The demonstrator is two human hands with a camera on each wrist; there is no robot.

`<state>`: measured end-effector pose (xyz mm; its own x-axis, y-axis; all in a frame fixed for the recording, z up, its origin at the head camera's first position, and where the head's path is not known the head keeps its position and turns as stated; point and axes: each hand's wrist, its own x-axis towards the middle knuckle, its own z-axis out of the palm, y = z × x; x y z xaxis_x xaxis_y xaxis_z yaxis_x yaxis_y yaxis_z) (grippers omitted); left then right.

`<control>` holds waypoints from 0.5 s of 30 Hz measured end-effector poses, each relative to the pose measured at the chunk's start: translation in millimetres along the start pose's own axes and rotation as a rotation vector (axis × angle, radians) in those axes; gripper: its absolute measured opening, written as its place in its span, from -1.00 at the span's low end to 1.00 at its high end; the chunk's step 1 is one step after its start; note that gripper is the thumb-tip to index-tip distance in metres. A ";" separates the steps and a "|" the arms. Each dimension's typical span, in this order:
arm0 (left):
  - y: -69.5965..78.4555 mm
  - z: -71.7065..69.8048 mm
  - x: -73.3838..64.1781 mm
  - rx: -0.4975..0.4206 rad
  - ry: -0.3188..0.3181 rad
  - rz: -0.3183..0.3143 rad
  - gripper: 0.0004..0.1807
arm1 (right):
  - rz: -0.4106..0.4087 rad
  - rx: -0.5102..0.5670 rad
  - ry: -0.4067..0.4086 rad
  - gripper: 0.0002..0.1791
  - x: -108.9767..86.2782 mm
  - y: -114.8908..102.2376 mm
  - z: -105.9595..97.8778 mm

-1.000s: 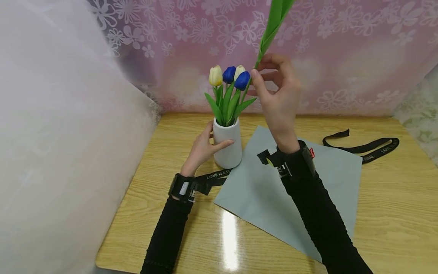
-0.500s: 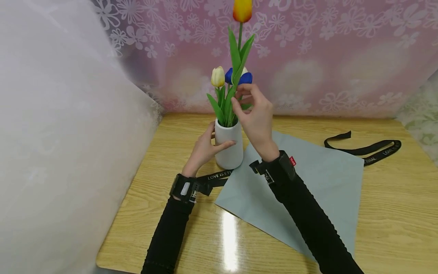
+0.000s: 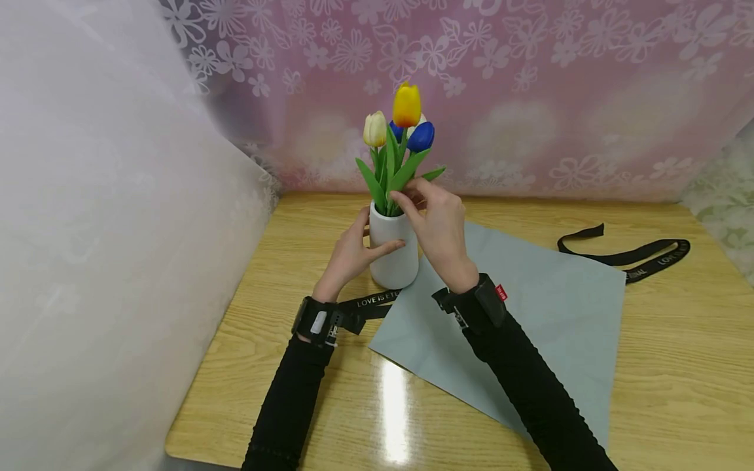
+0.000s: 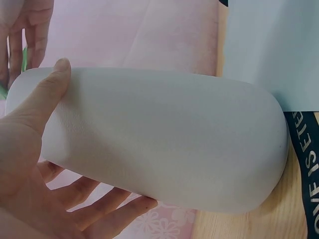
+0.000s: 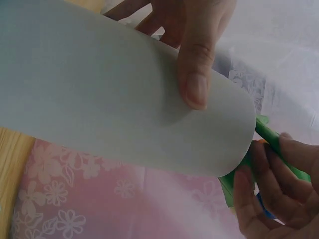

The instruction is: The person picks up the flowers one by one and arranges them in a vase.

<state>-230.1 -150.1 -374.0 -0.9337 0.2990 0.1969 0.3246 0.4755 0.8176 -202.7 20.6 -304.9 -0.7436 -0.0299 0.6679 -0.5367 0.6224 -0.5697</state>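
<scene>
A white vase (image 3: 393,258) stands upright on the table, holding white tulips (image 3: 374,129) and blue tulips (image 3: 421,138). My left hand (image 3: 346,260) grips it from the left, the thumb across its front and the fingers behind. With thumb and fingers, my right hand (image 3: 440,221) pinches the yellow-orange tulip (image 3: 406,106) low on its green stem, right at the vase's mouth. That bloom rises slightly above the others. In the right wrist view, the stem (image 5: 276,142) passes between the right thumb and fingers beside the rim. The stem's lower end is hidden.
A grey-blue sheet (image 3: 548,314) lies under the right forearm, one corner beside the vase. Black lettered ribbon (image 3: 654,252) curls out at its right, and more ribbon (image 3: 377,301) shows at the vase's foot. A pink floral curtain (image 3: 501,150) hangs behind the table.
My right hand has brought the yellow-orange tulip left and then down into the bunch, its bloom dropping from above the frame to just over the others. My left hand has stayed on the vase.
</scene>
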 end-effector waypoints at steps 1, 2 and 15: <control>0.1 0.1 0.1 0.003 -0.001 0.000 -0.05 | -0.002 -0.026 -0.010 -0.74 -0.3 -0.1 -0.7; 0.1 0.2 0.3 0.006 -0.003 -0.002 -0.05 | -0.005 -0.053 -0.019 -0.74 -0.5 -0.1 -1.3; -2.1 -0.1 1.1 -0.005 -0.009 -0.014 -0.06 | -0.041 -0.064 0.004 -0.79 -7.6 7.2 -11.2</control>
<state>-231.8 -150.8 -375.5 -0.9367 0.3000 0.1804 0.3107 0.4752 0.8232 -196.4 34.1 -308.7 -0.7199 -0.0534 0.6920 -0.5402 0.6691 -0.5104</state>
